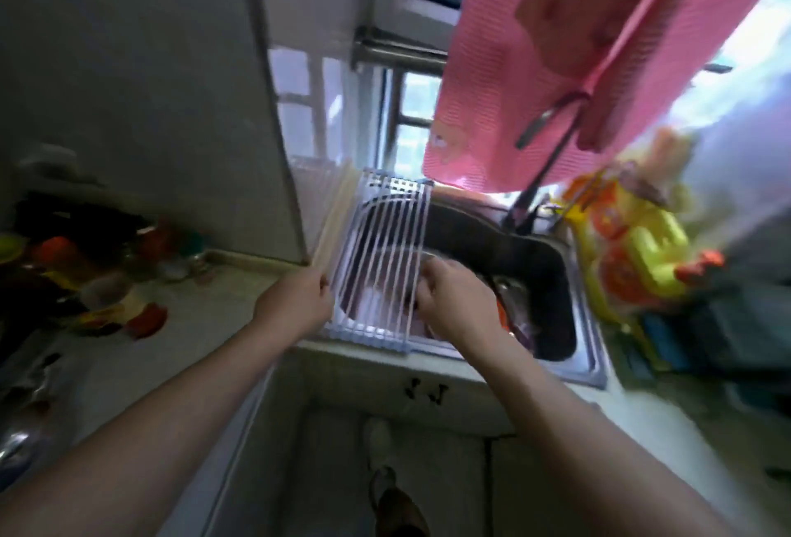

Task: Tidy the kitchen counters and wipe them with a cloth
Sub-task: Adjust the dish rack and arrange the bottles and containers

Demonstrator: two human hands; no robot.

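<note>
Roll-up rack over the sink, both hands on it.

Cluttered pale worktop (205, 314) at 9 o'clock; left hand (295, 301) clamped on the white slatted metal draining rack (376, 262), right hand (453, 301) curled over its slats above the steel sink (586, 348). A slipped grip would likely drop it onto dishes. Pink cloth (535, 66) hangs at 1 o'clock.

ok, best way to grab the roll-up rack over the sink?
By its long side edges, one hand per side, coming from the near counter edge. The rack lies flat across the sink, with slats running front to back; left hand and right hand already sit there.
</note>
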